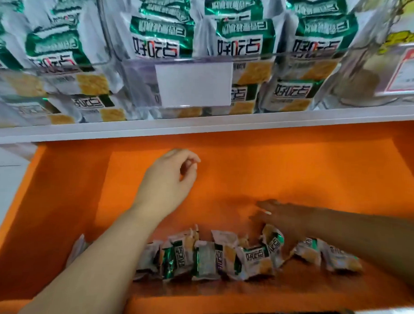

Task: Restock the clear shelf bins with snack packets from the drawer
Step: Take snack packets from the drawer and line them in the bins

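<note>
An orange drawer point(294, 169) is pulled out below a white shelf. Several green, white and yellow snack packets point(221, 258) lie in a row near its front edge. My left hand point(170, 179) hovers over the bare drawer floor with loosely curled fingers and holds nothing. Reaching in from the right, my right hand point(286, 218) is blurred and in shadow, fingers stretched out flat just above the packets. Clear shelf bins point(115, 57) above are packed with the same packets.
A white shelf edge point(202, 126) runs between bins and drawer. A blank white label holder point(194, 83) hangs on the middle bin's front. At the far right stands a bin with yellow packets and a red-framed price tag point(408, 70).
</note>
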Available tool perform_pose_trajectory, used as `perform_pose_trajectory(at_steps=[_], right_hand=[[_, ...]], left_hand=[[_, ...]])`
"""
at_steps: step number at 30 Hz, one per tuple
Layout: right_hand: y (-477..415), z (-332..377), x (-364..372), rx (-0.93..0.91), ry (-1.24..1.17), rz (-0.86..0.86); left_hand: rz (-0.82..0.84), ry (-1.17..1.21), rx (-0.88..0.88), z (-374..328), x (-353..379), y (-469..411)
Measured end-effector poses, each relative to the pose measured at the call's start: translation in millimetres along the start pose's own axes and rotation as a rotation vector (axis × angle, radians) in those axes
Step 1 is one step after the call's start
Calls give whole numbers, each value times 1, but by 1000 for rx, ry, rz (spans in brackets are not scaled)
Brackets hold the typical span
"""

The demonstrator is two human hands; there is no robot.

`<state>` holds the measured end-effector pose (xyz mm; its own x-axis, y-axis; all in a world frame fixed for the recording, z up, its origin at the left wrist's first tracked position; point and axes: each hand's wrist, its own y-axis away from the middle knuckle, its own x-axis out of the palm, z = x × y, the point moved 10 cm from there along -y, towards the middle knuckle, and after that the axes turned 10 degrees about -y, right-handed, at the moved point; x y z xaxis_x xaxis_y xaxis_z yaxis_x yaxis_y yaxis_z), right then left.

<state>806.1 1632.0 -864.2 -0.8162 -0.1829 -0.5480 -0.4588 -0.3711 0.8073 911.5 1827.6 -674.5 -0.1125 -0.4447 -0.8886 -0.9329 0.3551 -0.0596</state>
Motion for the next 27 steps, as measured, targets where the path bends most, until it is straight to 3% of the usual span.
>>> perform_pose_trajectory(at_steps=[10,13,22,27], right_hand=[[1,-8,11,107,105,80],[16,-7,-23,136,113,-48],[141,75,-148,-56,-11,-455],[223,113,-189,-95,-298,-653]], left_hand=[[38,-15,42,-8,7,3],[94,-57,54,-16,8,7],[227,-113,118,-63,-20,31],[212,-26,119,-84,-65,46]])
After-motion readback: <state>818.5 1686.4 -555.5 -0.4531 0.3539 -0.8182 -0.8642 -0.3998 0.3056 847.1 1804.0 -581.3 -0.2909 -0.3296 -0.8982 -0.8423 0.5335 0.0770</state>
